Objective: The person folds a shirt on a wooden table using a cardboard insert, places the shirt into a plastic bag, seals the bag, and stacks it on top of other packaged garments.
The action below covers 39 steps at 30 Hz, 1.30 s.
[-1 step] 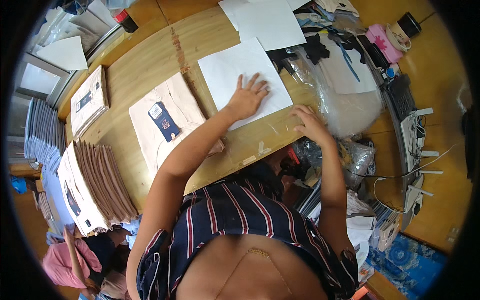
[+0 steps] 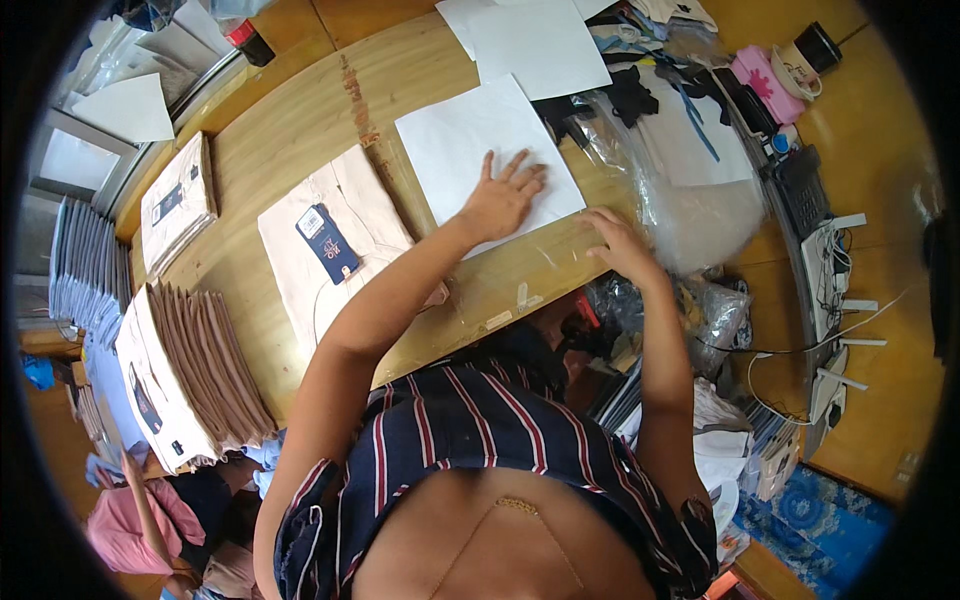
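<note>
Paper sheet [image 2: 455, 140], white, near the front right corner of the table [image 2: 290, 110]; left hand [image 2: 503, 198] flat upon it, fingers spread apart. Right hand [image 2: 622, 245] by the front edge, fingers bent, thumb apart. Clear plastic bag [image 2: 700, 232], right edge; whether the pale piece [image 2: 690, 145] lies inside, cannot tell.

L hand [image 2: 503, 203] hides pt. of white sheet [image 2: 450, 140]; L forearm [image 2: 400, 290], pt. of folded garment [image 2: 372, 225].

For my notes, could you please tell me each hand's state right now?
Left hand: open, laid on a white sheet, gripping nothing.
Right hand: open, loosely curved by the edge of the table, nothing visible in it.
</note>
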Motion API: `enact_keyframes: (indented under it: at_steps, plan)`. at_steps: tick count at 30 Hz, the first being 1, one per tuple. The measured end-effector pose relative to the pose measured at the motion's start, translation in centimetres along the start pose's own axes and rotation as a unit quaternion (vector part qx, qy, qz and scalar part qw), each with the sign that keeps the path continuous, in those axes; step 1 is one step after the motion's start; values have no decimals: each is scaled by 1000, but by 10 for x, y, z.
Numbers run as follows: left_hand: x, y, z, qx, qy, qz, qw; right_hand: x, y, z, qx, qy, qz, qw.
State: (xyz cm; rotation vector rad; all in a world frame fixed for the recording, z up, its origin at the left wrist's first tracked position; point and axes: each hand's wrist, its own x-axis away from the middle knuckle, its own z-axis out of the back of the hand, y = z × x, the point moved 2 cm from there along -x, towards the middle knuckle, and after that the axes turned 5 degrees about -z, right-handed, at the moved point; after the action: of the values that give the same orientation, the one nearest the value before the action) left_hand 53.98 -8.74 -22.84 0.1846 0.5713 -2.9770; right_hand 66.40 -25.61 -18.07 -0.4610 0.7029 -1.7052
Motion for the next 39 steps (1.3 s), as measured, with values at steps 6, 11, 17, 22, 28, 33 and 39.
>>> enact_keyframes:
  at_steps: [6,11,17,22,28,33,39]
  plan:
    - [2,8,21,233,-17,-6,972,-10,6,0,24,-86,-85,992]
    - [6,4,17,232,-1,-8,973,-11,-8,-1,54,-9,-1,998]
    - [3,-2,14,232,-22,13,972,32,-32,-10,151,152,77,974]
    - [0,-2,16,237,-27,26,971,68,-32,-14,187,165,16,968]
    - [21,-10,28,213,32,105,971,31,-72,-4,250,148,-71,954]
    - [40,-10,24,240,-70,120,961,-10,-63,-34,253,47,36,966]
    - [42,-8,14,221,-35,129,966,17,-61,-35,203,92,63,973]
